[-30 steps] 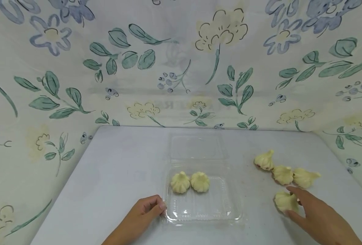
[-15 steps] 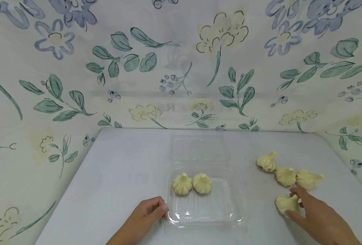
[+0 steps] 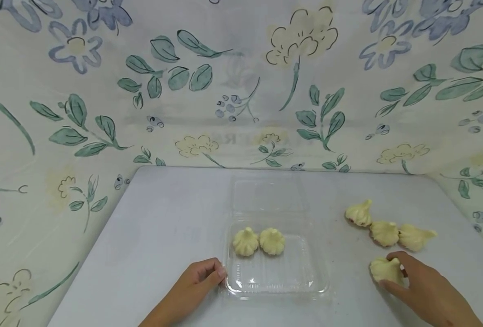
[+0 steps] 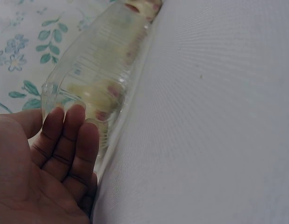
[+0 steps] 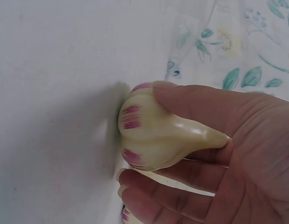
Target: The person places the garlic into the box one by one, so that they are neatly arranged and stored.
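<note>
A clear plastic clamshell container [image 3: 276, 274] lies opened flat on the white table, its lid [image 3: 271, 195] folded back. In its tray, toward the back left, two pale garlic bulbs [image 3: 245, 243] sit side by side. My left hand [image 3: 196, 284] pinches the tray's left rim near the front corner; the left wrist view shows the thumb and fingers on either side of the plastic wall [image 4: 102, 46]. Right of the container, my right hand [image 3: 429, 290] holds another garlic bulb [image 5: 156, 128] between thumb and fingers. Purple streaks mark that bulb's base, which stays close against the tabletop.
Three more garlic bulbs [image 3: 384, 234] lie grouped behind my right hand, at the right of the table [image 3: 164, 218]. Floral cloth [image 3: 241, 150] stands along the table's back and both sides.
The head view has shifted slightly, moving everything in it a little to the right. Both hands keep their places against the container and the garlic bulb.
</note>
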`<action>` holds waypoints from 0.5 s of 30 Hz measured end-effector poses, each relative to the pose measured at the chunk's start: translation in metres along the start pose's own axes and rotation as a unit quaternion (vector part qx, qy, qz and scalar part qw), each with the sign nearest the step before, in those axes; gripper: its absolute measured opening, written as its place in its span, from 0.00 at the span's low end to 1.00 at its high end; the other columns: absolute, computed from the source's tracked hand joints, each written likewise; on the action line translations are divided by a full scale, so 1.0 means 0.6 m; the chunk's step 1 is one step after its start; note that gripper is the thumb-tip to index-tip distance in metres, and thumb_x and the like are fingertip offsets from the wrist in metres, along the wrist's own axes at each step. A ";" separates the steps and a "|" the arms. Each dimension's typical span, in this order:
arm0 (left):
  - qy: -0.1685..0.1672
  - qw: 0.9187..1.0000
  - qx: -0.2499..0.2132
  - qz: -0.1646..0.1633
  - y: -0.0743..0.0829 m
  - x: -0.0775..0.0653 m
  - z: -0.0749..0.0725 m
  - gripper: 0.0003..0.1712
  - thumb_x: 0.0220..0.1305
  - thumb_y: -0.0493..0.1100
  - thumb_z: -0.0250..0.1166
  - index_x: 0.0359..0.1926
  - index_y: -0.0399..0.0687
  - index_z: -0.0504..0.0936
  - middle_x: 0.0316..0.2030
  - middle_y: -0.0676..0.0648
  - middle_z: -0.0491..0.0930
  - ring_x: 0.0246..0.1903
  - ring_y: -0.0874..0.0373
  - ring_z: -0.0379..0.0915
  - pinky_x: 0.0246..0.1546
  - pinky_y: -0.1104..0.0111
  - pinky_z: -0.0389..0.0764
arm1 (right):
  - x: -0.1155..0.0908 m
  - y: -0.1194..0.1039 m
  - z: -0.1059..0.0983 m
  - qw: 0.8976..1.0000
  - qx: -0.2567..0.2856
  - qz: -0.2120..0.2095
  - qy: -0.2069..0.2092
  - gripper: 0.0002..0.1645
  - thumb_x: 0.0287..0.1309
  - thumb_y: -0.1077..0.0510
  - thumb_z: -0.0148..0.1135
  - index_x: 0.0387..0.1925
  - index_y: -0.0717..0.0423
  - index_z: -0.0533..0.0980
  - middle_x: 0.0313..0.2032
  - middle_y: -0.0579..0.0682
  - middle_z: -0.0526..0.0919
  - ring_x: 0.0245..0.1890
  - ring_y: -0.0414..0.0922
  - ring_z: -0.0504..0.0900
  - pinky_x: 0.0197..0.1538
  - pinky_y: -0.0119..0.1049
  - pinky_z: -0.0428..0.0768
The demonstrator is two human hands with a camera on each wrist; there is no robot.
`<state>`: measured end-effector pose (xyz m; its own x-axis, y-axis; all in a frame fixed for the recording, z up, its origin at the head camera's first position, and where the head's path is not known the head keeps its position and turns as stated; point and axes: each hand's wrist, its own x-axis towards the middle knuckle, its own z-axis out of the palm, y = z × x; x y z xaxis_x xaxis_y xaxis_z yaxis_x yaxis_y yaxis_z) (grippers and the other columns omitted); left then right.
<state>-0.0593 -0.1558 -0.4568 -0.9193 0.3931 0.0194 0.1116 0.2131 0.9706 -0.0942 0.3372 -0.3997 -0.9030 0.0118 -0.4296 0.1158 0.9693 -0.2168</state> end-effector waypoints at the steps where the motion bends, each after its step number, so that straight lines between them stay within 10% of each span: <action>1: 0.001 1.000 0.002 0.002 0.000 0.000 0.000 0.13 0.81 0.44 0.57 0.36 0.48 0.81 0.35 0.48 0.81 0.41 0.56 0.76 0.49 0.67 0.74 | 0.001 0.001 0.000 1.000 0.001 0.000 0.000 0.45 0.55 0.38 0.78 0.57 0.68 0.71 0.39 0.55 0.84 0.38 0.55 0.84 0.39 0.55 0.82; 15: 0.002 1.000 0.004 0.001 0.005 0.001 0.000 0.13 0.81 0.44 0.57 0.36 0.47 0.81 0.34 0.48 0.81 0.41 0.57 0.76 0.49 0.67 0.75 | 0.007 0.004 0.009 0.999 0.029 -0.018 0.020 0.47 0.54 0.39 0.79 0.60 0.69 0.71 0.42 0.58 0.84 0.40 0.54 0.82 0.39 0.54 0.82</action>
<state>-0.0593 -0.1547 -0.4538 -0.9208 0.3895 0.0224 0.1165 0.2196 0.9686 -0.0953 0.3382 -0.4065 -0.9223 -0.0113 -0.3864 0.1069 0.9532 -0.2829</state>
